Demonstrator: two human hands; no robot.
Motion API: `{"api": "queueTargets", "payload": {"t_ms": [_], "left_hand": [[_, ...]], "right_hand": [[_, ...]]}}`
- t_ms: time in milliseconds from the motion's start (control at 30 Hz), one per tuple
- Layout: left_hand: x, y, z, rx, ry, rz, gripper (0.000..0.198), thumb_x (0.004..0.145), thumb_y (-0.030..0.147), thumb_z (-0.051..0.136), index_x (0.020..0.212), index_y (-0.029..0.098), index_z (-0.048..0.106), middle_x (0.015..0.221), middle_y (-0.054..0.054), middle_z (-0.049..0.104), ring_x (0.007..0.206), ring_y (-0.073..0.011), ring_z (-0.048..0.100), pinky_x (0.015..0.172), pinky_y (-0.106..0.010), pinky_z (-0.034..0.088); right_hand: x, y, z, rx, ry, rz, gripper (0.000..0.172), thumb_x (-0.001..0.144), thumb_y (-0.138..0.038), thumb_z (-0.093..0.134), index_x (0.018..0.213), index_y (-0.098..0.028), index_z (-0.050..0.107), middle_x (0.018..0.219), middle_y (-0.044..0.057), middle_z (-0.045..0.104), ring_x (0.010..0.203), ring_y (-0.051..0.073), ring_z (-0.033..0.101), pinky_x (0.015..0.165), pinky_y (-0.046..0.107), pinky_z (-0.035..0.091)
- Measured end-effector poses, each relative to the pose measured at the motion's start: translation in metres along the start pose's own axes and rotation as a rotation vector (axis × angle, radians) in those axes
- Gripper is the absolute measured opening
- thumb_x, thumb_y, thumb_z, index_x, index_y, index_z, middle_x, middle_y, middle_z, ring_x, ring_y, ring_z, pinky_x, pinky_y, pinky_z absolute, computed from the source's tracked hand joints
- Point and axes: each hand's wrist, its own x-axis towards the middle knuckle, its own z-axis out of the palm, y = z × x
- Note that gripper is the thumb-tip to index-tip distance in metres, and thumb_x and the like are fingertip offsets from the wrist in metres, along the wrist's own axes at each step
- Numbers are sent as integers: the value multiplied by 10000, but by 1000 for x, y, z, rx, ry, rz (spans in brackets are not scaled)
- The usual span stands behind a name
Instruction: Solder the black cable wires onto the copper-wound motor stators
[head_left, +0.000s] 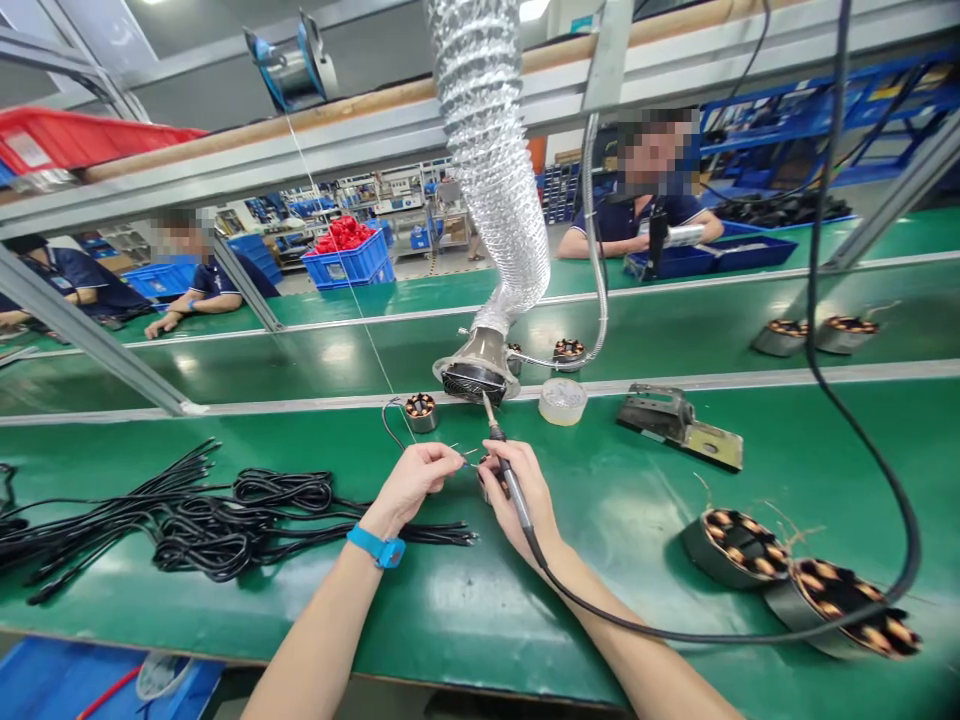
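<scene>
My right hand [521, 495] is closed around a soldering iron [516, 492], whose tip points up and away toward the fume hood. Its fingers also touch a dark small part, mostly hidden beneath them. My left hand [420, 482], with a blue wrist strap [377, 546], pinches a thin wire [471, 461] close to the right fingertips. A fine solder strand [367, 325] runs down from an overhead spool [291, 68] to behind the left hand. Just beyond that hand stands a motor stator [421, 412] with a black lead.
Bundled black cables [247, 520] lie at left. Two stators [739, 548] sit at right near an iron stand [681, 425]. A fume hood [478, 370] hangs ahead beside a tape roll [562, 400]. The iron's cord [862, 430] loops at right. Co-workers sit across the bench.
</scene>
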Motion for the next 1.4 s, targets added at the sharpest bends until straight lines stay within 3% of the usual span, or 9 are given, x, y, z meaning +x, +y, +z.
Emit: {"api": "queueTargets", "payload": {"t_ms": [367, 467, 567, 667, 833, 1000, 1167, 1300, 1400], "left_hand": [[0, -9, 16, 267, 101, 155, 424, 736, 526, 722, 719, 103, 693, 645, -5, 590, 584, -87, 428, 567, -220, 306], [0, -12, 18, 279, 131, 134, 528, 783, 605, 638, 623, 102, 662, 503, 38, 435, 495, -65, 324, 510, -224, 241], [0, -10, 13, 133, 60, 26, 526, 759, 622, 650, 635, 112, 629, 493, 68, 367, 436, -37, 206, 457, -225, 131], [2, -8, 11, 10, 73, 9, 440, 687, 536, 754, 669, 115, 624, 526, 59, 419, 433, -28, 221, 444, -219, 101], [3, -11, 18, 80, 218, 70, 462, 680, 564, 751, 725, 107, 700, 460, 72, 364, 432, -40, 189, 442, -231, 125], [2, -11, 20, 74, 138, 31, 528, 688, 610, 733, 774, 90, 718, 486, 94, 261, 437, -33, 154, 439, -231, 76], [6, -13, 15, 106, 107, 29, 564, 737, 623, 690, 837, 71, 741, 486, 88, 264, 435, -36, 179, 439, -217, 99], [6, -2, 10, 159, 254, 227, 561, 871, 602, 528, 954, 87, 732, 687, -39, 570, 555, -92, 441, 517, -226, 334], [-5, 19, 17, 511, 394, 517, 499, 913, 552, 492, 1121, 146, 694, 1002, -110, 656, 799, -173, 560, 691, -284, 431]], "right_hand": [[5, -4, 1, 54, 44, 54, 269, 890, -182, 575, 1151, -244, 570, 1036, 28, 511, 730, 88, 624, 679, 233, 568], [5, -3, 1, 62, 51, 63, 265, 889, -192, 577, 1150, -240, 571, 1046, 34, 517, 732, 90, 632, 664, 231, 574], [5, -2, 0, 65, 60, 78, 258, 888, -199, 577, 1143, -237, 573, 1045, 37, 519, 734, 94, 639, 666, 236, 582], [5, -3, 0, 78, 61, 84, 256, 887, -199, 576, 1141, -235, 573, 1043, 35, 514, 730, 91, 643, 669, 233, 586], [5, -4, 1, 75, 68, 66, 245, 890, -213, 573, 1134, -237, 576, 1035, 37, 522, 723, 94, 647, 664, 241, 590], [5, -3, -3, 10, 92, 33, 246, 903, -209, 563, 1148, -237, 578, 1070, 49, 531, 765, 111, 654, 732, 280, 590], [11, -6, -16, -135, 248, -53, 225, 911, -178, 554, 1125, -225, 604, 1023, 55, 568, 901, 162, 625, 844, 348, 546], [16, -9, -29, -164, 393, -101, 201, 919, -189, 542, 1105, -212, 615, 949, 52, 596, 876, 175, 614, 840, 381, 534], [18, -12, -36, -165, 499, -118, 188, 919, -203, 546, 1092, -211, 619, 894, 43, 616, 838, 178, 609, 820, 393, 534]]}}
